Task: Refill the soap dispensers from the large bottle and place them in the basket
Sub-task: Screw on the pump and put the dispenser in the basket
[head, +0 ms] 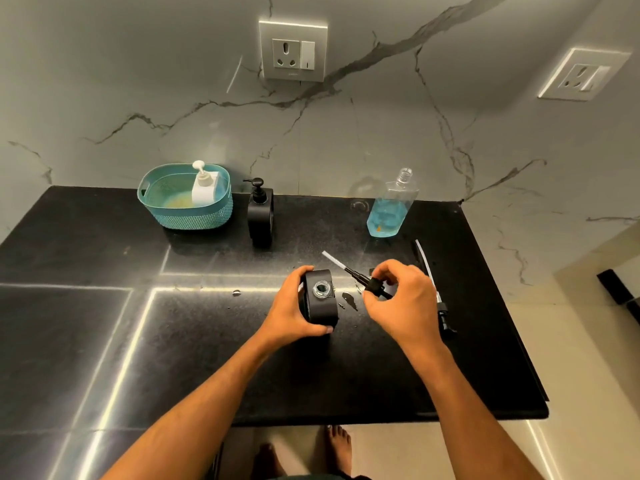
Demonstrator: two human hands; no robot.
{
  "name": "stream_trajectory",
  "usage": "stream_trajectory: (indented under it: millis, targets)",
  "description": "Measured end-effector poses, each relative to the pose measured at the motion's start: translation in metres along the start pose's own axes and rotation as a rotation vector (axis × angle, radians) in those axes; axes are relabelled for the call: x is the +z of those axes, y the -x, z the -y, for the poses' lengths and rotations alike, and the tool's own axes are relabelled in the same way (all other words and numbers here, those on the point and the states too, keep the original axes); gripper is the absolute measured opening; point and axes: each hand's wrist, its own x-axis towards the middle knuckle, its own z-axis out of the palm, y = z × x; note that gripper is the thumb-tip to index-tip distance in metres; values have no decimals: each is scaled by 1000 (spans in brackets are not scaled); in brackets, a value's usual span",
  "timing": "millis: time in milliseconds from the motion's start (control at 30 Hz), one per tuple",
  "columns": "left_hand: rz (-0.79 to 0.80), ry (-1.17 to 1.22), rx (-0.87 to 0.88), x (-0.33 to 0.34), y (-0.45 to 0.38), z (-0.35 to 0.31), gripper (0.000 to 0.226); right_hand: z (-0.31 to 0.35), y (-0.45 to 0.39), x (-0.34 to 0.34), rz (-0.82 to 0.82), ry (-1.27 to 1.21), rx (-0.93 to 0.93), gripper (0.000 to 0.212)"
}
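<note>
My left hand (296,308) grips an open black soap dispenser (320,299) standing on the dark counter, its round mouth uncovered. My right hand (401,299) holds that dispenser's black pump head (372,284), whose white tube points up and left, just right of the mouth. A second black dispenser (260,216) with its pump on stands at the back. A white dispenser (205,188) sits inside the teal basket (194,216) at the back left. The large clear bottle (391,206), uncapped and part full of blue soap, stands at the back right.
Another pump with a long white tube (433,285) lies on the counter (104,323) right of my right hand. Small drops of liquid (349,299) lie between the dispenser and my right hand. The counter's right edge is close. Two wall sockets (292,50) sit on the marble wall.
</note>
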Motion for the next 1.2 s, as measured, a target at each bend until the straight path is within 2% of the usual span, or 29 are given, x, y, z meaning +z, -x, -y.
stream_trajectory:
  millis: [267,633,800,1000,1200]
  targets:
    - [-1,-28,-9,-1,1,5,119,34,-10,-18,171,87,-175,29]
    - [14,-6,-8,0,2,4,117,57,-22,-28,272,167,-187,31]
    - [15,-10,-5,0,2,7,117,71,-30,-5,362,245,-201,35]
    - [21,-26,26,0,0,6,113,76,-35,36,484,331,-188,21]
    - [25,-6,19,0,-1,7,113,81,-47,45,536,342,-142,13]
